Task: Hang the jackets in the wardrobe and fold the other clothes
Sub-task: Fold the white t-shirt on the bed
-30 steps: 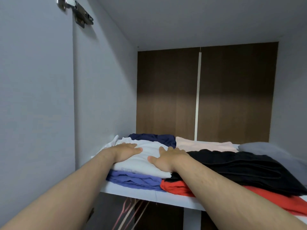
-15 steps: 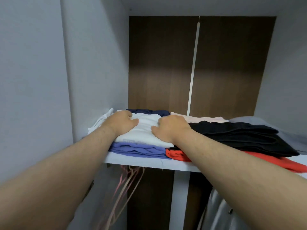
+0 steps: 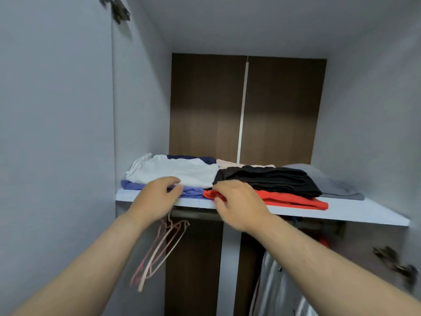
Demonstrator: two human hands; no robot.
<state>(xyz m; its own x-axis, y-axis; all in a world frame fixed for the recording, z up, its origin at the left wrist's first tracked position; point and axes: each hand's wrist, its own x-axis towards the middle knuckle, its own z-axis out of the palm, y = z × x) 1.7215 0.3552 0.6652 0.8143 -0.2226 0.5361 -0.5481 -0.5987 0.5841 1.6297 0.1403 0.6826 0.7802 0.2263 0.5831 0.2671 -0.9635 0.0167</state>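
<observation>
Folded clothes (image 3: pixel 173 173) lie stacked on the wardrobe shelf (image 3: pixel 341 213) as the left hand (image 3: pixel 157 197) and right hand (image 3: pixel 239 206) curl at the piles' front edges, grip unclear; a snagged pull could drag the red top (image 3: pixel 296 201) off

White shelf (image 3: pixel 364 208): folded purple garment (image 3: pixel 193 192) left, red garment (image 3: pixel 296 200) middle, grey garment (image 3: pixel 337 190) right.

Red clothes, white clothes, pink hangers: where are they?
red clothes (image 3: pixel 296 200), head view, the folded front edge.
white clothes (image 3: pixel 182 172), head view, middle of its top.
pink hangers (image 3: pixel 147 270), head view, the lower wire.
</observation>
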